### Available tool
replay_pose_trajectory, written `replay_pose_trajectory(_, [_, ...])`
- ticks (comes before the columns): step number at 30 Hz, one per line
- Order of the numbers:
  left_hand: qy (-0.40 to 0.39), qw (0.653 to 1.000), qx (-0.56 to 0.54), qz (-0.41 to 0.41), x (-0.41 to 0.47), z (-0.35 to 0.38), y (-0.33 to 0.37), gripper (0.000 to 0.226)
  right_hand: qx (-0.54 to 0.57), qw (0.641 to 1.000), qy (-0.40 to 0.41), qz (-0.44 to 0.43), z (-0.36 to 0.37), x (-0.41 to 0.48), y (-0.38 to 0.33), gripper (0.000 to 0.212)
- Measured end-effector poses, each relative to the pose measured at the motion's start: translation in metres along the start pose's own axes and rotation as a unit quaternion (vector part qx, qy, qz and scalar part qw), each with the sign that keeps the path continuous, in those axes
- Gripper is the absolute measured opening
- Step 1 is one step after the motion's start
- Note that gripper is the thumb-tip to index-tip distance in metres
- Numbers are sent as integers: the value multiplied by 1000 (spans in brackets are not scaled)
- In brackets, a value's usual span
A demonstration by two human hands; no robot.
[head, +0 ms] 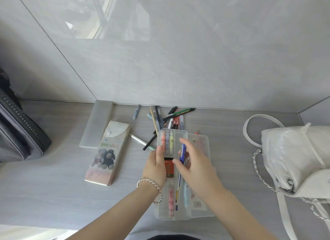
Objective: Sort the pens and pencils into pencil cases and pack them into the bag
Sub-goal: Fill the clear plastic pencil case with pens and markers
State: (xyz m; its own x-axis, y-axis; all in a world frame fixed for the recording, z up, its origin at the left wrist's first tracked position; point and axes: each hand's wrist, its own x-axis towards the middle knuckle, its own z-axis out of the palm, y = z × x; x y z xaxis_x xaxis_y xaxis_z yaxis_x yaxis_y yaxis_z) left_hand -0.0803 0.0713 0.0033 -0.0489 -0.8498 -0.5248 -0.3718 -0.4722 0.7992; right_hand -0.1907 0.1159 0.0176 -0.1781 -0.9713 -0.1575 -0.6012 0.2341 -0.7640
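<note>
Two closed pencil cases wait at our left, a frosted case (96,123) and a printed case (107,154) lying partly over it; the loose pens and pencils (167,120) are piled near the wall. Our left hand (157,166), fingers curled, steadies the near edge of the clear case (172,207), which already holds highlighters and an eraser. Our right hand (194,164) pinches a blue pen (182,157) over it. We should lay that pen lengthwise in the free slot, keeping the case pinned. The white bag (294,157) stands well apart on the right.
</note>
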Motion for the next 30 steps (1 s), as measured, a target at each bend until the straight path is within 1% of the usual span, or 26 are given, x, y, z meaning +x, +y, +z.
replay_pose_trajectory(1, [3,1000,-8,4,-1,0,1,31,-49,998,12,-25,1,0,1,51])
replay_pose_trajectory(3, [14,999,-29,3,-1,0,4,31,-145,983,60,-90,6,1,7,50])
replay_pose_trajectory(4, [19,999,-35,1,-2,0,5,31,-168,977,76,-110,8,0,10,52])
replay_pose_trajectory(5, [26,999,-36,-1,-3,0,7,33,-178,972,87,-128,9,2,13,57])
replay_pose_trajectory(7, [36,999,-34,-6,-3,-2,10,38,-162,969,75,-168,10,3,16,62])
replay_pose_trajectory(9, [51,998,-37,-16,1,-6,9,40,-104,976,75,-177,5,6,18,54])
replay_pose_trajectory(10, [58,997,-30,-28,5,-10,8,43,-72,980,95,-162,1,9,22,46])
replay_pose_trajectory(11, [66,997,-19,-39,8,-14,7,48,-43,982,132,-131,-2,12,29,36])
replay_pose_trajectory(12, [75,996,-10,-47,13,-18,4,52,-23,982,172,-79,-6,16,39,26])
replay_pose_trajectory(13, [85,995,-5,-50,16,-21,3,55,-18,981,194,-13,-8,21,52,20])
replay_pose_trajectory(14, [94,994,-1,-52,19,-25,1,57,-26,981,183,61,-11,24,64,19])
replay_pose_trajectory(15, [101,994,1,-52,20,-28,1,56,-39,980,141,134,-12,26,76,21])
replay_pose_trajectory(16, [108,993,3,-53,21,-31,0,55,-57,976,89,190,-11,27,87,23])
replay_pose_trajectory(17, [114,992,9,-50,21,-34,-1,53,-79,971,45,220,-8,27,95,24])
replay_pose_trajectory(19, [121,991,20,-54,21,-38,-2,55,-112,965,6,235,-4,28,101,23])
replay_pose_trajectory(21, [124,990,13,-58,22,-41,-4,56,-119,965,3,235,-4,29,99,25])
replay_pose_trajectory(24, [121,990,14,-68,21,-41,-7,54,-159,961,-3,226,-5,33,97,28])
replay_pose_trajectory(28, [111,992,25,-61,20,-41,-10,44,-188,956,-14,226,-3,38,94,24])
replay_pose_trajectory(30, [109,992,33,-57,20,-41,-11,43,-201,951,-19,233,-3,42,91,22])
